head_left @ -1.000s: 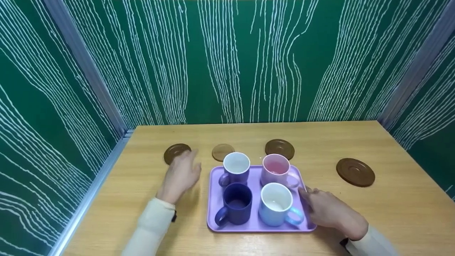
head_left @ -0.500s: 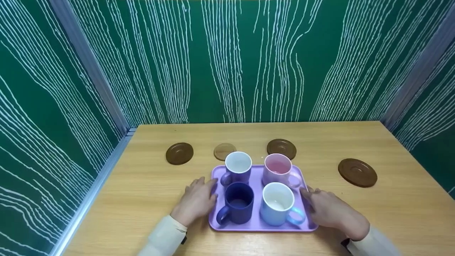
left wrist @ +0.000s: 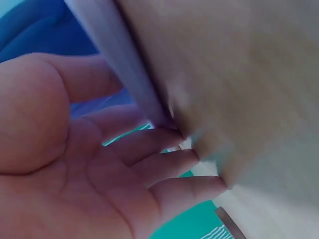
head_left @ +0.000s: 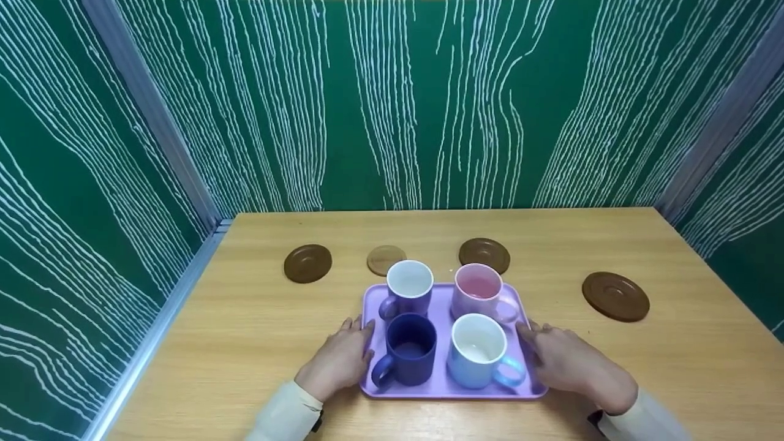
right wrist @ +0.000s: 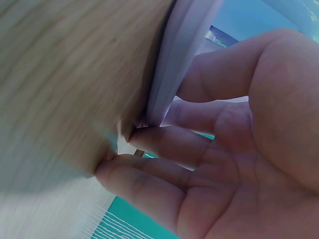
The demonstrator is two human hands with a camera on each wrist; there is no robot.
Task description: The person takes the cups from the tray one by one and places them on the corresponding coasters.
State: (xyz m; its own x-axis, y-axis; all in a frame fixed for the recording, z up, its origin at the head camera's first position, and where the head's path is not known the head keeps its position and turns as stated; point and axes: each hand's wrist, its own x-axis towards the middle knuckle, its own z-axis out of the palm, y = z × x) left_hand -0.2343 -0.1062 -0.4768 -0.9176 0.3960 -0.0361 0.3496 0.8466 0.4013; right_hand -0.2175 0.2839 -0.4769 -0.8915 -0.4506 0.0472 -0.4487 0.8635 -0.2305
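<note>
A purple tray (head_left: pixel 441 343) lies on the table with several mugs on it. At its back stand a purple mug (head_left: pixel 411 300) with a white inside and a pink mug (head_left: pixel 476 300). A dark blue mug (head_left: pixel 416 361) and a light blue mug (head_left: pixel 471 367) stand in front. My left hand (head_left: pixel 339 360) grips the tray's left rim, thumb on the inner side. On the opposite rim, my right hand (head_left: pixel 569 360) holds on in much the same way. Both wrist views show the outer fingertips of the left hand (left wrist: pixel 104 169) and right hand (right wrist: pixel 224 169) touching the tabletop.
Behind the tray lie brown coasters: one at left (head_left: pixel 308 263), one behind the pink mug (head_left: pixel 485 254) and one at right (head_left: pixel 615 296). A lighter wooden coaster (head_left: pixel 384 259) sits between the first two. Green panels (head_left: pixel 355 122) with white lines bound the table (head_left: pixel 245 318).
My left hand has come from beside the left coaster, toward me and rightward, to the tray's left rim. My right hand has stayed at the right rim. Tray and mugs stand as before.
</note>
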